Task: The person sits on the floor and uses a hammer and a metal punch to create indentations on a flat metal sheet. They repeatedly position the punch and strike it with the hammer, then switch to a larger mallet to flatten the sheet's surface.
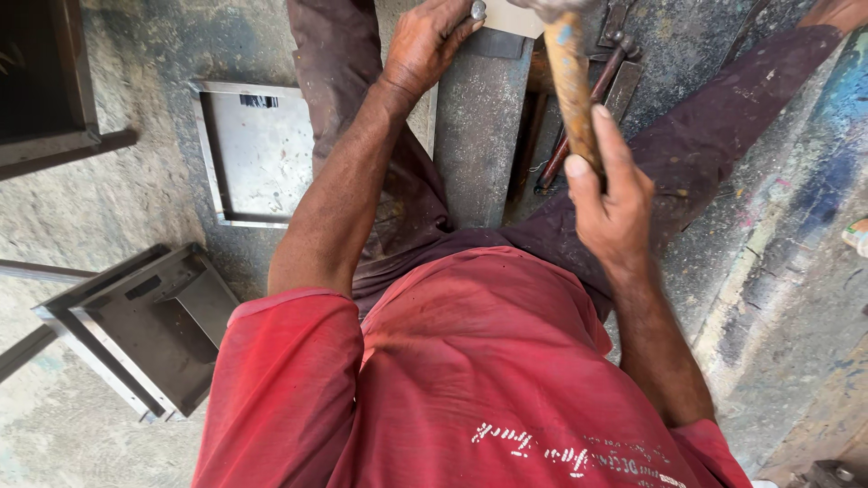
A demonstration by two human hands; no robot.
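Nearest the camera is the person's red shirt (470, 380), with a band of white lettering low across the front. Beyond it the right hand (610, 194) is clenched round the worn wooden handle of a hammer (571, 86), whose head is cut off by the top edge. The left hand (425, 41) pinches a small round metal punch (477, 9) between its fingertips, held at the far end of a grey steel block (479, 136) that lies between the knees. Just right of the block lie two thin rusty rods (579, 117). On the left there are two shallow sheet-metal trays: one grey tray (258, 149) flat on the floor with a small dark sticker at its far edge, and one darker tray (149, 330) tilted nearer the camera. The concrete floor (136, 190) is rough, stained and scuffed, with blue and red paint smears on the right.
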